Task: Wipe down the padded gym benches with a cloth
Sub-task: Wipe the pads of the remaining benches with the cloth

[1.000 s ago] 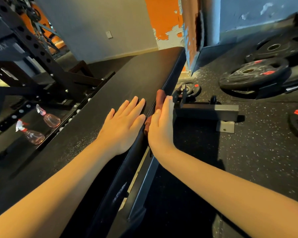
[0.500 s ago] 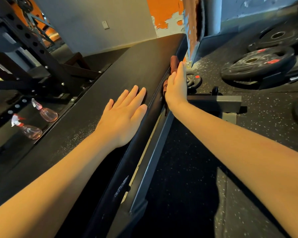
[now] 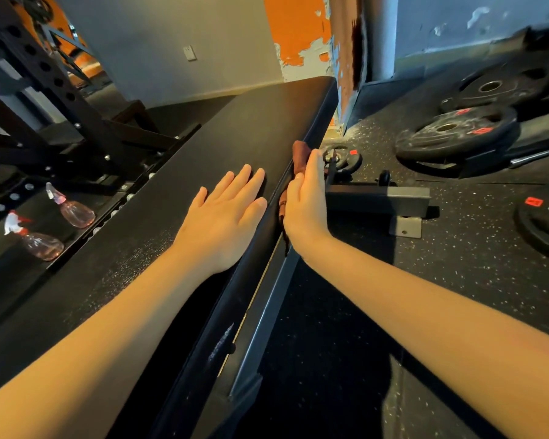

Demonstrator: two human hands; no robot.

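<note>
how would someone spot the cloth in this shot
Find the long black padded bench running up the middle. On its right side edge, the right hand presses a cloth. It is the only reddish-brown fabric, peeking out beyond the fingertips.

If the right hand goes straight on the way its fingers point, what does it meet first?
Nothing close, it seems: the right hand presses the cloth on the bench side, which looks free up to its far end; beyond that stands the peeling pillar, depth unclear.
</note>
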